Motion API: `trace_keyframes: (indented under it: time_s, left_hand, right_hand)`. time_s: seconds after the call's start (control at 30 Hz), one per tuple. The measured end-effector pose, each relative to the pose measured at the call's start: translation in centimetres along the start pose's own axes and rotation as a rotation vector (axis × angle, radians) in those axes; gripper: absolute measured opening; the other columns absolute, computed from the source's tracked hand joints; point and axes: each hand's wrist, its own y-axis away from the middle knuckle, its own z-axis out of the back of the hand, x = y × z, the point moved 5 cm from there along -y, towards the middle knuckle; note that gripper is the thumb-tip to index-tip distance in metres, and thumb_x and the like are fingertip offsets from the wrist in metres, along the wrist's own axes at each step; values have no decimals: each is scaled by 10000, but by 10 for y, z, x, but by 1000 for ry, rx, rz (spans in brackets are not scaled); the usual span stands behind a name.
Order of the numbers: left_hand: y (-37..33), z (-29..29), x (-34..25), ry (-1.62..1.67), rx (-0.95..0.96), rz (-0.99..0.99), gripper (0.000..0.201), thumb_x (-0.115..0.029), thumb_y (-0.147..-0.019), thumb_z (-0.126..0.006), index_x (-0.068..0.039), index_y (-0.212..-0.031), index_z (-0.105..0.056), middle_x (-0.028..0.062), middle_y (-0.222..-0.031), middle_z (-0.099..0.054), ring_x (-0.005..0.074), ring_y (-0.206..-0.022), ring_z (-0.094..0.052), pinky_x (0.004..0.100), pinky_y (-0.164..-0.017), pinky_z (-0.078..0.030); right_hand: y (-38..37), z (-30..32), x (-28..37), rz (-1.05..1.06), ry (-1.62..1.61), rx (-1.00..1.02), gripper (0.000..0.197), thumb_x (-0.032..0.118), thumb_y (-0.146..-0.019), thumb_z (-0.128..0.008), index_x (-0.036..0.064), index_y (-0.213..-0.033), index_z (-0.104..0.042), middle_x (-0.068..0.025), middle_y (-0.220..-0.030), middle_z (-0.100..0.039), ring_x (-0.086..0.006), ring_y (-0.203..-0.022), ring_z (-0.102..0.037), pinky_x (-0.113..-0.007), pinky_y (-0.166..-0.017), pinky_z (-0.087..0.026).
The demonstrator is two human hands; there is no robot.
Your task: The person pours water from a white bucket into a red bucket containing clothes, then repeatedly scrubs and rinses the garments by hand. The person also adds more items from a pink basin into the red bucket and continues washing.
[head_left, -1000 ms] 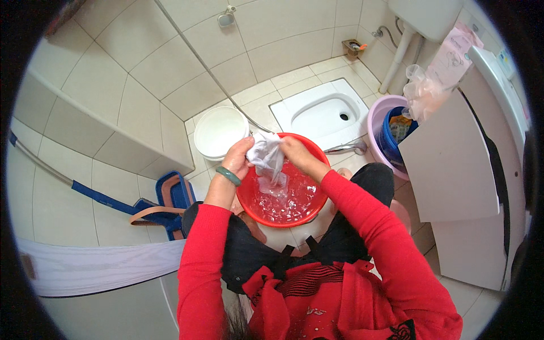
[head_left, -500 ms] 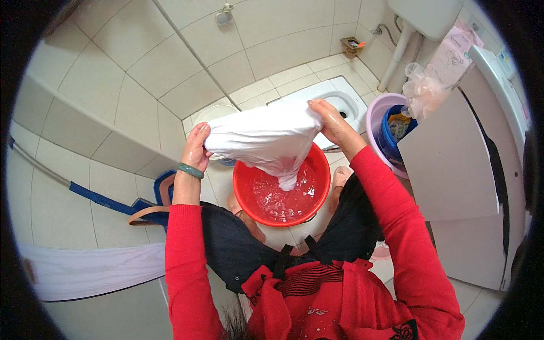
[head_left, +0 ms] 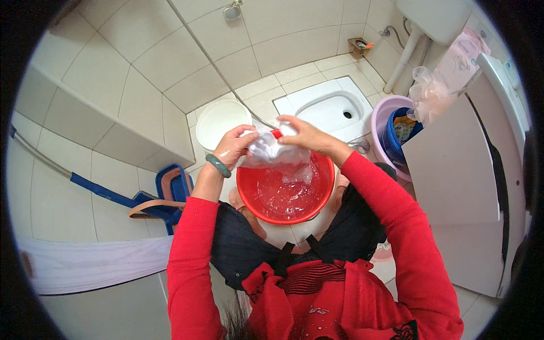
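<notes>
A wet white cloth (head_left: 270, 149) is bunched between my hands, over the far part of a red basin (head_left: 325, 195). My left hand (head_left: 233, 146), with a green bangle at the wrist, is closed on the cloth's left end. The cloth's right part is gripped by my right hand (head_left: 306, 136), fingers curled round a fold. A thin, see-through-looking part of the cloth hangs down toward the water (head_left: 283, 195) in the basin, which is rippled and shiny. I cannot make out what kind of garment or cloth it is.
Beyond the basin lie a white bucket (head_left: 222, 107) and a white squat toilet (head_left: 294, 103) set in the tiled floor. On the right are a lilac tub (head_left: 378, 116) with a blue bucket (head_left: 391, 139) and an open cabinet door (head_left: 453, 164). A blue long-handled dustpan (head_left: 169, 218) stands at the left.
The white cloth was stretched wide between my hands; now it is gathered small. My hands have come closer together, the left moving right and the right moving left, uncovering the white bucket.
</notes>
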Motion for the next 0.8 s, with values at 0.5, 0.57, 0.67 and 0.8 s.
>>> trace_keyframes:
  time_s: [0.5,0.57,0.67,0.8]
  left_hand:
    - [-10,10,91,-395,-31,107,370,-90,-739,-669,-88,-1076,-515,50,-1047,-522,178,-968,-496,300,-816,-437]
    - [-15,-5,100,-486,-44,31,625,-103,-737,-669,-78,-1292,-383,130,-1196,-491,228,-1061,-486,324,-871,-434]
    - [-26,-28,108,-487,24,-98,745,-115,-747,-650,-69,-1385,-266,193,-1305,-445,249,-1118,-496,322,-939,-406]
    - [-43,-50,119,-496,203,-166,555,-115,-764,-624,-34,-1275,-422,171,-1218,-522,219,-1095,-520,325,-934,-403]
  right_hand:
    - [13,17,17,-166,-206,139,192,213,-862,-506,42,-912,-577,-10,-823,-566,-91,-775,-512,-246,-696,-422]
    - [15,16,26,-145,-206,162,193,225,-849,-510,44,-885,-566,-2,-799,-546,-90,-755,-495,-245,-684,-412]
    - [19,18,42,-100,-187,185,205,249,-832,-519,47,-844,-549,12,-762,-514,-89,-719,-468,-238,-659,-397]
    - [28,23,56,-98,-268,173,197,231,-829,-524,44,-876,-567,8,-797,-540,-89,-749,-482,-232,-689,-403]
